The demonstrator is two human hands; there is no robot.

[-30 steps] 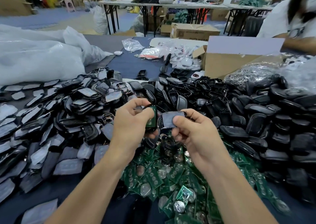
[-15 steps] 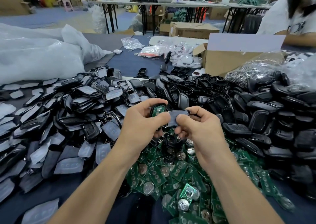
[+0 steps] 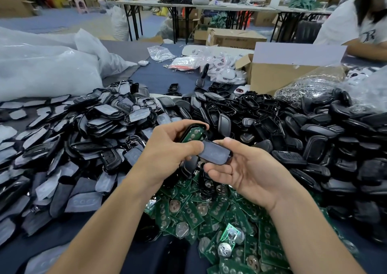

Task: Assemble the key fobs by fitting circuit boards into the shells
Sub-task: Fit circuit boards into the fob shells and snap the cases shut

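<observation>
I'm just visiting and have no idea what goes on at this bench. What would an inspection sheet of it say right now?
Surface: dark blue table, mostly buried under parts.
Job's things: green circuit boards heaped near the person; black shells piled right; film-covered shell covers piled left.
Clutter: white plastic bags, cardboard box, bagged metal rings.
Hands: left hand holds a shell with a circuit board in it; right hand holds a shell cover in its fingers.
Cables: nothing seen.
Surroundings: another person seated far right; folding tables behind.
</observation>
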